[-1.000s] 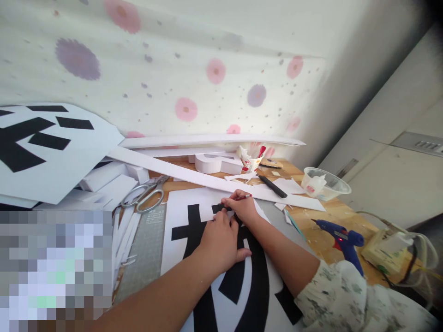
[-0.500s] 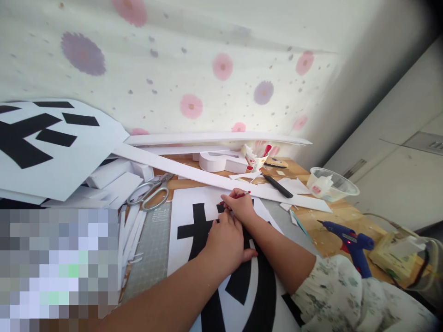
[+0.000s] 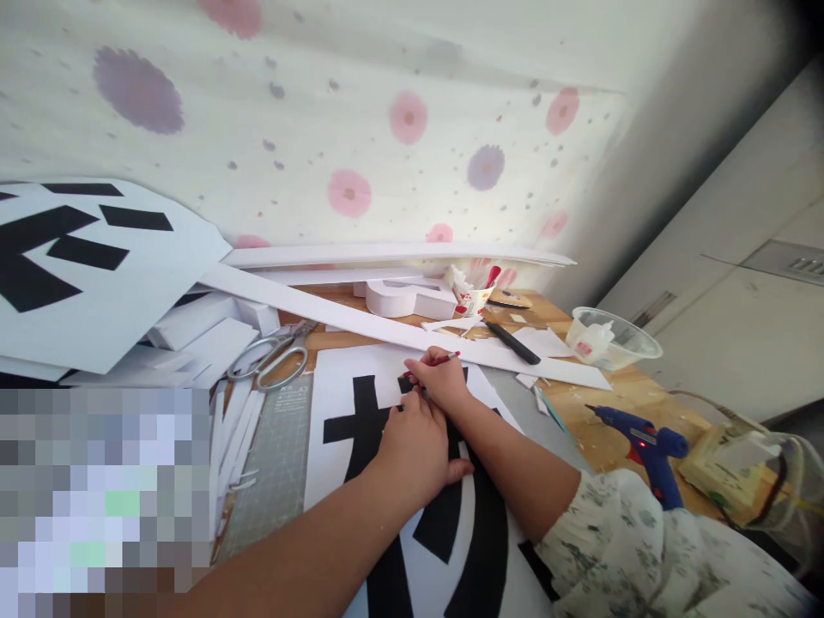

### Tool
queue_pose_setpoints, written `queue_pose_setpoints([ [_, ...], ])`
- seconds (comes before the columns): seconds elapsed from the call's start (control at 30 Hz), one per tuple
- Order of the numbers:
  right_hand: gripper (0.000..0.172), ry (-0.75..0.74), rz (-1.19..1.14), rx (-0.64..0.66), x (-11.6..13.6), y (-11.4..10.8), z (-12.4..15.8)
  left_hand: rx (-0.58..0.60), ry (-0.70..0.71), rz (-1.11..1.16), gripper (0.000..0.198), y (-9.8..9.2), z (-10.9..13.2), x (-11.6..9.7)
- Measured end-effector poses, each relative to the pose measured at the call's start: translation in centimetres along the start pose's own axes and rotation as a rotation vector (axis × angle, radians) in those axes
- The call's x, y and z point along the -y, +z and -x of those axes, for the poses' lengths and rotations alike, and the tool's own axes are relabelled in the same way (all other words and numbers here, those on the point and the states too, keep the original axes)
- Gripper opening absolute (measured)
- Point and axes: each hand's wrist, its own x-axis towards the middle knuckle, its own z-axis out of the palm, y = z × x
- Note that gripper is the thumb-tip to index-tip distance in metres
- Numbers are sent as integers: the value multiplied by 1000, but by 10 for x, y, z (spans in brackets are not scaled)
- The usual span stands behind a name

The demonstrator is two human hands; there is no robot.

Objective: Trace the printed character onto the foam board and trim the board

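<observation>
A white sheet printed with a large black character (image 3: 351,390) lies on a grey cutting mat (image 3: 274,468). My left hand (image 3: 415,446) lies flat on the sheet, fingers stretched forward and pressing it down. Just beyond it, my right hand (image 3: 441,378) is closed round a thin red-ended tool (image 3: 444,358), a pencil or small knife, with its tip at the black shape's upper edge. The two hands touch each other.
Scissors (image 3: 274,360) lie left of the sheet beside stacked white foam strips (image 3: 206,330). A long white strip (image 3: 399,330) crosses behind the hands. A blue glue gun (image 3: 644,446), a clear bowl (image 3: 611,339), a paper cup (image 3: 473,296) and a black pen (image 3: 513,343) sit to the right.
Both hands stay on the sheet in nearly the same pose. The right hand with its tool has edged slightly along the black shape's upper edge; the camera view has shifted a little.
</observation>
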Motion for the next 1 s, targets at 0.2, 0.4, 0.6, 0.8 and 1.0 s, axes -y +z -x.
queue_pose_setpoints([
  [0.2, 26, -24, 72, -22, 4, 0, 1, 2, 1, 0, 91, -2, 0, 0],
  [0.4, 23, 12, 109, -39, 11, -4, 2, 16, 9, -15, 90, -4, 0, 0],
  [0.6, 23, 24, 157, -83, 13, -12, 1, 23, 23, -44, 91, -4, 1, 0],
  [0.8, 22, 37, 175, -105, 11, -18, -1, 33, 13, -58, 92, -2, 1, 0],
  [1.0, 22, 33, 183, -135, 8, -24, -3, 36, 17, -69, 91, -2, 0, -1],
])
